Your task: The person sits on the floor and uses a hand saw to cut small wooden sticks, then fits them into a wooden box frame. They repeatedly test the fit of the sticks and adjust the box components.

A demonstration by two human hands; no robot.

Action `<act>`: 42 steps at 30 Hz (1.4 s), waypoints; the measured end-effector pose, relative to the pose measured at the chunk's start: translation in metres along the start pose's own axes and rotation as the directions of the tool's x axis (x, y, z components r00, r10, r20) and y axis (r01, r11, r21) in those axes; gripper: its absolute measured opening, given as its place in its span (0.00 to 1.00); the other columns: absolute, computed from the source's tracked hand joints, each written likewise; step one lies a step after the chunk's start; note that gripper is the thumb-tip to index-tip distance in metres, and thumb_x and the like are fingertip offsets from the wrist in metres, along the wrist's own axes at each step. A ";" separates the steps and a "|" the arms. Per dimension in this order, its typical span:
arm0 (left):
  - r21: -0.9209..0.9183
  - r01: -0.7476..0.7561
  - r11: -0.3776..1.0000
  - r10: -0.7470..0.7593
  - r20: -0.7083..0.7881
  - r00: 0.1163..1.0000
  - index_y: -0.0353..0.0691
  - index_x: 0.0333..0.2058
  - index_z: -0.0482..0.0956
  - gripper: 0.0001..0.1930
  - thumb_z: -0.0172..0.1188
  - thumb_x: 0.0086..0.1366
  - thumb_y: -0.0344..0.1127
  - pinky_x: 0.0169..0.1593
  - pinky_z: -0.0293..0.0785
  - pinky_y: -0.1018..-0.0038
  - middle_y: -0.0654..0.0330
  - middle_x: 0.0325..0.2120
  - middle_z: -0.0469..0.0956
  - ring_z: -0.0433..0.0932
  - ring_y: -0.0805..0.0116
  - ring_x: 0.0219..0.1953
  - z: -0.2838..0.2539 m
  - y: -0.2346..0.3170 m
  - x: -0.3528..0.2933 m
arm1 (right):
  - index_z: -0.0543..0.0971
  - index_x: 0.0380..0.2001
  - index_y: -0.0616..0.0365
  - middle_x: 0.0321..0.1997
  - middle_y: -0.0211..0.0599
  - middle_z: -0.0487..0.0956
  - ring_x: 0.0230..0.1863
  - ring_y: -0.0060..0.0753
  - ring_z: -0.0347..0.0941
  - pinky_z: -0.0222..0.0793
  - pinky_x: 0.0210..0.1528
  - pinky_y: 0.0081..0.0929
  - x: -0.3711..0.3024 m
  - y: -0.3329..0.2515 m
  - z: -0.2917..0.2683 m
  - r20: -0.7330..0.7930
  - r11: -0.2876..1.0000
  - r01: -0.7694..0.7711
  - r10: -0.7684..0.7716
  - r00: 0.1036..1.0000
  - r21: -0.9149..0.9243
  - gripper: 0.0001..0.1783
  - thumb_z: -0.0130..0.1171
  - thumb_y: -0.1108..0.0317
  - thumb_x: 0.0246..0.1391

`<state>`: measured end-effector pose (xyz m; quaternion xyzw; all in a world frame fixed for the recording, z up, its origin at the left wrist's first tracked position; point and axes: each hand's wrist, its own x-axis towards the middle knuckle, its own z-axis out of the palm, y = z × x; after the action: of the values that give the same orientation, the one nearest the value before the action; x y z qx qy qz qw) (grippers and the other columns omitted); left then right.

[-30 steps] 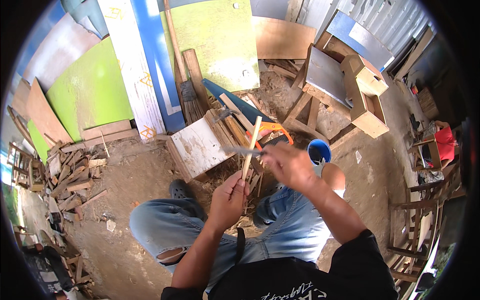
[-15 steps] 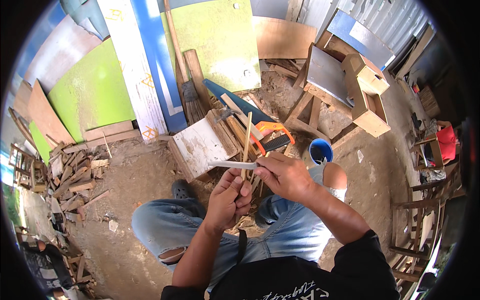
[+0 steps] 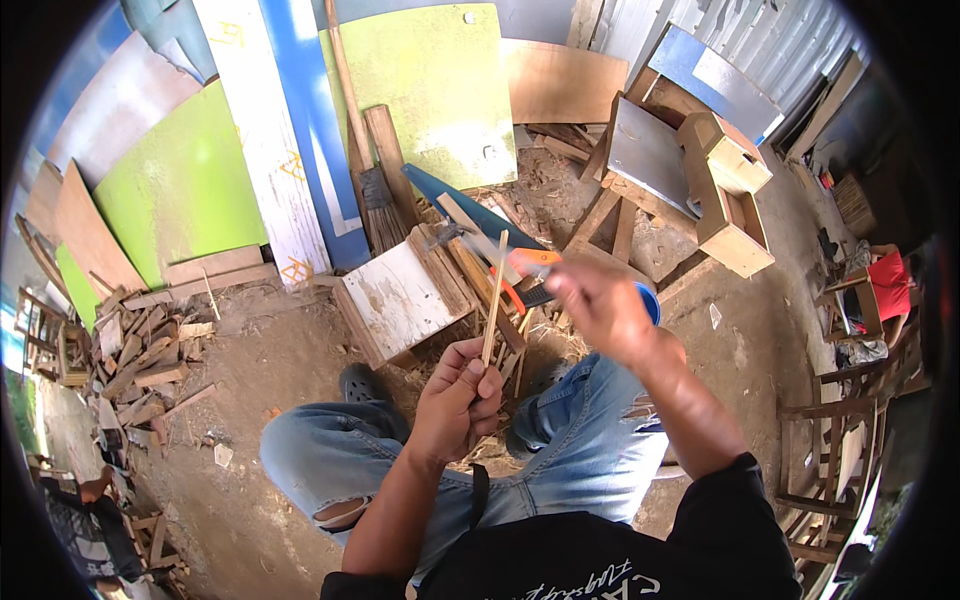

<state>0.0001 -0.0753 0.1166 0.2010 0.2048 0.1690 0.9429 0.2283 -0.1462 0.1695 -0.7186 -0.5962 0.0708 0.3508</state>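
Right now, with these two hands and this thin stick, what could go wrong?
The blurred knife in the right hand could slip toward the left hand, which holds the stick below. Much of the stick stands free above that grip, so it might bend or snap under pressure.

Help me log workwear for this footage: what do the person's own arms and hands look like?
Left hand and right hand are gloveless; the right is motion-blurred. The forearms are uncovered. The black T-shirt has short sleeves and white chest lettering.
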 end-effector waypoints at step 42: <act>0.616 -0.318 0.721 0.346 0.078 0.935 0.42 0.57 0.66 0.13 0.44 0.76 0.31 0.24 0.62 0.85 0.66 0.28 0.73 0.64 0.83 0.22 -0.002 -0.012 0.000 | 0.79 0.34 0.54 0.24 0.47 0.78 0.26 0.55 0.76 0.72 0.27 0.44 -0.005 -0.005 0.011 0.154 0.999 -0.011 0.017 0.988 -0.041 0.15 0.53 0.54 0.66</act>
<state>0.0021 -0.0851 0.1097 0.5288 0.2294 0.2626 0.7738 0.2176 -0.1465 0.1625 -0.7222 -0.6176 0.1165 0.2887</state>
